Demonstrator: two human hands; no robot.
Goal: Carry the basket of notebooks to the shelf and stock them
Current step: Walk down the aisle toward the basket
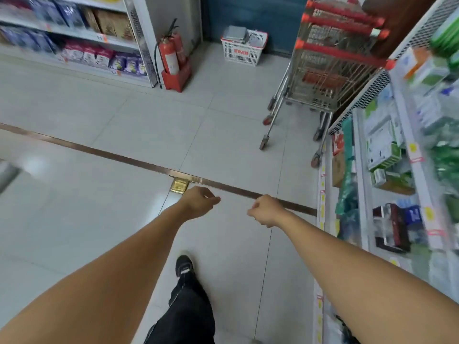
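Observation:
A white plastic basket [242, 52] with red rim stands on the floor far ahead, against a dark blue wall. Grey notebooks [234, 33] are stacked in it and rise above its rim. Both my arms stretch forward over the tiled floor, well short of the basket. My left hand [198, 202] has its fingers loosely curled and holds nothing. My right hand [265, 211] is curled the same way, also without anything in it. The two hands are a short gap apart.
Nested shopping carts [330, 70] with red handles stand right of the basket. Red fire extinguishers [171, 55] sit in a red stand to its left. Stocked shelves line the left [74, 38] and the right [397, 170]. A metal strip [124, 157] crosses the floor.

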